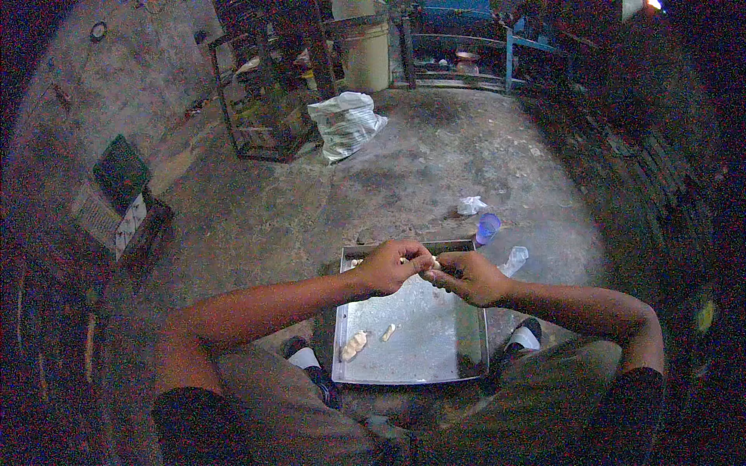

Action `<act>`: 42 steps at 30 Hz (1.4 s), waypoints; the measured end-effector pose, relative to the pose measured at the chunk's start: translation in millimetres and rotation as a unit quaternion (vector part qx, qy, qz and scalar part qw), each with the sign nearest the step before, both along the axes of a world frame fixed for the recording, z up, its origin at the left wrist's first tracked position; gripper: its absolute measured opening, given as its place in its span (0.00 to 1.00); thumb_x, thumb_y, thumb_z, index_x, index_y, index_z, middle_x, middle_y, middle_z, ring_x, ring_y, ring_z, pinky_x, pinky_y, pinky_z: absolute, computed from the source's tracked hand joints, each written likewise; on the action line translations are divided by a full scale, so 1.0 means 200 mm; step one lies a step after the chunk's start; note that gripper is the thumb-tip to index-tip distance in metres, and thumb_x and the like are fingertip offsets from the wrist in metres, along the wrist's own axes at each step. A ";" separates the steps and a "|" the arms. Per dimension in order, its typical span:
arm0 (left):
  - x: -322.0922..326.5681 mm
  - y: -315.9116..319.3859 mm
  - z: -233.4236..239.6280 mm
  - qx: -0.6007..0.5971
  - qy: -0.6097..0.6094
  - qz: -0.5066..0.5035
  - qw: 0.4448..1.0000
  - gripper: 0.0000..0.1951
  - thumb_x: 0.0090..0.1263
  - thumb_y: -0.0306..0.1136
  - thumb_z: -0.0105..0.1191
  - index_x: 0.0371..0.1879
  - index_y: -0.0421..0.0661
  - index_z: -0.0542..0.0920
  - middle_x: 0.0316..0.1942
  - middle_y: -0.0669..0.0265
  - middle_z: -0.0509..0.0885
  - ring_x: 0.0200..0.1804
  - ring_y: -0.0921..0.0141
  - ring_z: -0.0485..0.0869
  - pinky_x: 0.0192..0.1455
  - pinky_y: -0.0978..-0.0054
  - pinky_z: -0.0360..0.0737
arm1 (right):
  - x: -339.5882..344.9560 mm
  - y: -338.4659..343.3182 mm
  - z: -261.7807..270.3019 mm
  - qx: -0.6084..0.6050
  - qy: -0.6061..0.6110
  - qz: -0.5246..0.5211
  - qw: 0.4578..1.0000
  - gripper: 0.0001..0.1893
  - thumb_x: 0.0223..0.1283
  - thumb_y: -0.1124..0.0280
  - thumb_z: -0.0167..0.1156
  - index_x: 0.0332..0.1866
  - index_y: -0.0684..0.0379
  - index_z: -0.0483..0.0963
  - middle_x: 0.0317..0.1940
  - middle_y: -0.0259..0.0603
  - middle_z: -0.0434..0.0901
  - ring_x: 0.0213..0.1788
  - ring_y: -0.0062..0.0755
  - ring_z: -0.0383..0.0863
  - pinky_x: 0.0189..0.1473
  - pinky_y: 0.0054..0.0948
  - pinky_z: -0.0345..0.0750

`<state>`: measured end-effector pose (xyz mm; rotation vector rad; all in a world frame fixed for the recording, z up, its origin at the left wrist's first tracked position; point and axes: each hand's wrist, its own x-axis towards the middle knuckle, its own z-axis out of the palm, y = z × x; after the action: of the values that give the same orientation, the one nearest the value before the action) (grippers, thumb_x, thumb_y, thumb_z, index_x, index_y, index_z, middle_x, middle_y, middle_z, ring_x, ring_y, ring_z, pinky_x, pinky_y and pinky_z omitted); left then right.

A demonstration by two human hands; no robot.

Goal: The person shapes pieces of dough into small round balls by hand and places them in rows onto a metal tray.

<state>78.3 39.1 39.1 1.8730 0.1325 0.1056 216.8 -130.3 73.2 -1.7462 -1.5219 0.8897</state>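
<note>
My left hand (391,271) and my right hand (475,279) meet above the far part of a shallow metal tray (417,332). Pinched between their fingertips is a small pale dough-like piece (436,264), mostly covered by the fingers. On the tray's near left lies a lumpy pale dough-like strip (354,346), with a shorter pale piece (388,332) to its right. More small pale bits (355,263) show along the tray's far side, partly hidden behind my left hand.
Just past the tray's far right corner stands a purple plastic cup (488,228), near a crumpled white plastic bag (471,205) and a clear plastic piece (515,261). Farther off are a white woven sack (348,125), a metal frame (227,99) and a tall bucket (367,58). An open box (131,224) sits left.
</note>
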 end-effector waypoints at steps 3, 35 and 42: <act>0.00 0.00 0.00 0.027 -0.012 0.035 0.999 0.16 0.75 0.44 0.54 0.42 0.43 0.84 0.35 0.68 0.85 0.39 0.76 0.80 0.45 0.73 0.77 | 0.00 0.00 -0.01 0.018 -0.021 -0.019 0.999 0.18 0.69 0.56 0.59 0.40 0.64 0.77 0.29 0.33 0.79 0.31 0.19 0.75 0.34 0.26 0.73; -0.02 -0.02 0.01 0.046 0.013 -0.008 0.999 0.17 0.67 0.45 0.63 0.31 0.41 0.84 0.26 0.69 0.83 0.29 0.77 0.79 0.36 0.74 0.77 | 0.04 0.00 -0.08 -0.003 0.009 -0.053 0.999 0.14 0.72 0.61 0.55 0.44 0.63 0.77 0.31 0.34 0.81 0.33 0.21 0.79 0.37 0.27 0.77; -0.04 -0.04 0.11 0.113 0.013 0.093 0.989 0.16 0.69 0.44 0.60 0.33 0.41 0.84 0.28 0.66 0.85 0.31 0.75 0.82 0.39 0.74 0.79 | 0.02 0.01 -0.08 0.020 0.191 -0.069 0.979 0.15 0.70 0.61 0.57 0.46 0.63 0.76 0.30 0.32 0.80 0.34 0.21 0.79 0.38 0.24 0.78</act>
<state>69.8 31.3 61.4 2.0866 0.3248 0.2311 221.2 -127.8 57.0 -1.5246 -1.1477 1.0443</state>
